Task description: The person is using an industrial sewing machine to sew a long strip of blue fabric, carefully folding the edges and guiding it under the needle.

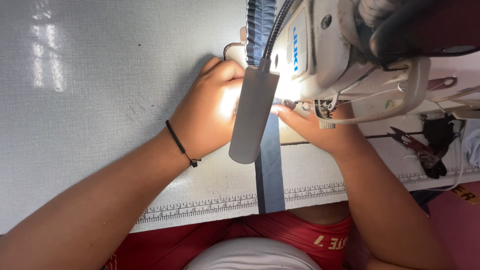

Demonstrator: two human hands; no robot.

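A grey lamp bar (pixel 252 115) partly hides the blue fabric strip (pixel 270 172) running lengthwise from the table (pixel 100 75) edge toward the sewing machine (pixel 320 45), left hand (pixel 207 112) pressing flat beside it, right hand (pixel 310 127) fingers together on it, red thread snips (pixel 407 140) lying right.

A grey-blue fabric strip (pixel 270 165) crosses the pale grey, finely textured counter (pixel 100 100); the sewing machine (pixel 320 45) is off-white, the lamp (pixel 252 115) grey, the wrist cord (pixel 181 145) black.

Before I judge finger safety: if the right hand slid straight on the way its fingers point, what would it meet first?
The right hand points left along the blue strip, just below the needle area. It would likely meet the left hand first; the lamp hides the gap.
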